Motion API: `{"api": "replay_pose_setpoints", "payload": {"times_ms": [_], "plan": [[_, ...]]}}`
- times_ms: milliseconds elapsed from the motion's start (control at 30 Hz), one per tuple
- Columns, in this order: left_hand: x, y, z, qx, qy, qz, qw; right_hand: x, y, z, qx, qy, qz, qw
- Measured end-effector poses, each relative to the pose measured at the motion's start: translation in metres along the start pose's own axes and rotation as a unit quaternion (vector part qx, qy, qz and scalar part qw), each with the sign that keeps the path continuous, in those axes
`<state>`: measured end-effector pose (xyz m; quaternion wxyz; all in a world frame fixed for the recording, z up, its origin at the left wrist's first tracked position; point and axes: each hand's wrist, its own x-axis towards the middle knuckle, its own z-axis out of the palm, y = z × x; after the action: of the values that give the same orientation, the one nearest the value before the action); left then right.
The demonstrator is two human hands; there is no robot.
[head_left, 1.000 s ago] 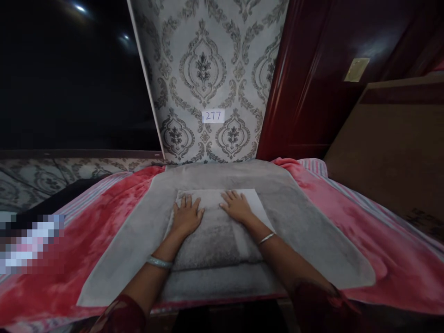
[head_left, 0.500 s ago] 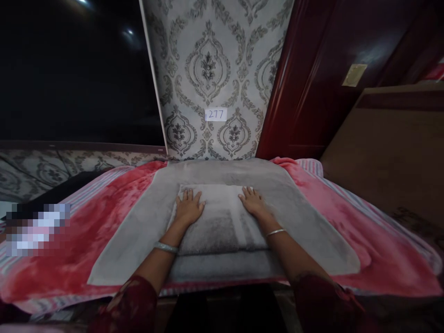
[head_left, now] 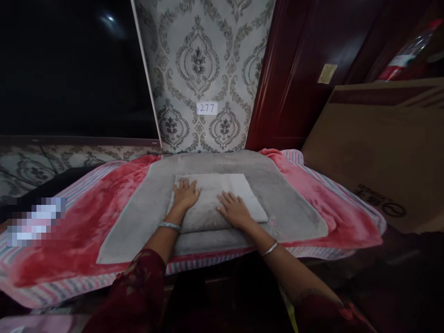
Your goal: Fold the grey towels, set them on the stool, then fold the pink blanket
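Head view. Left hand [head_left: 185, 194]: palm down, fingers spread and laid flat, grasping nothing; it presses the far-left part of the folded grey towel [head_left: 210, 210]. The forearm runs up from lower left, with a silver bangle [head_left: 169, 225] at the wrist. Right hand [head_left: 234, 210]: also palm down, fingers extended and slightly apart, nothing gripped; it lies on the towel's near-right part, nearer the person than the left hand. The forearm comes in from lower right.

Towel: a folded rectangle several layers thick, pale, with a lighter face showing at the far right corner. It lies in the middle of a larger grey cloth [head_left: 138, 217], which is spread flat over a red blanket [head_left: 86, 226]. On the patterned wall behind is a label reading 277 [head_left: 207, 108]. A cardboard box [head_left: 381, 148] stands at right.
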<state>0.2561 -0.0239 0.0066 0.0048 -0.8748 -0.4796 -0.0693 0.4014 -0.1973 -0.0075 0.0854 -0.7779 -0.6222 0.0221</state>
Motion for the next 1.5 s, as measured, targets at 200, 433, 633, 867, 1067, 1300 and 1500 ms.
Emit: {"api": "replay_pose_setpoints", "payload": {"times_ms": [200,433,633,867,1067,1300,1500], "plan": [[0.0,0.0,0.003,-0.008,0.008,0.004,1.0,-0.021,0.042,-0.003,-0.035,0.009,0.097,0.995],[-0.001,-0.002,-0.013,-0.021,-0.014,0.016,1.0,-0.024,0.037,0.002,-0.042,0.028,0.102,0.994],[-0.055,-0.003,-0.026,-0.004,0.015,0.077,0.997,-0.025,0.039,0.004,-0.047,0.038,0.104,0.993],[-0.113,0.003,0.006,-0.007,0.023,0.093,0.995,-0.027,0.041,0.008,-0.06,0.052,0.086,0.993],[-0.111,0.003,0.002,-0.012,0.004,0.097,0.995,-0.029,0.043,0.01,-0.059,0.052,0.088,0.993],[-0.114,0.004,0.002,-0.002,0.014,0.089,0.996,-0.03,0.042,0.007,-0.057,0.046,0.093,0.993],[-0.115,0.002,0.004,0.0,0.025,0.094,0.995,-0.028,0.044,0.016,-0.066,0.065,0.085,0.992]]}}
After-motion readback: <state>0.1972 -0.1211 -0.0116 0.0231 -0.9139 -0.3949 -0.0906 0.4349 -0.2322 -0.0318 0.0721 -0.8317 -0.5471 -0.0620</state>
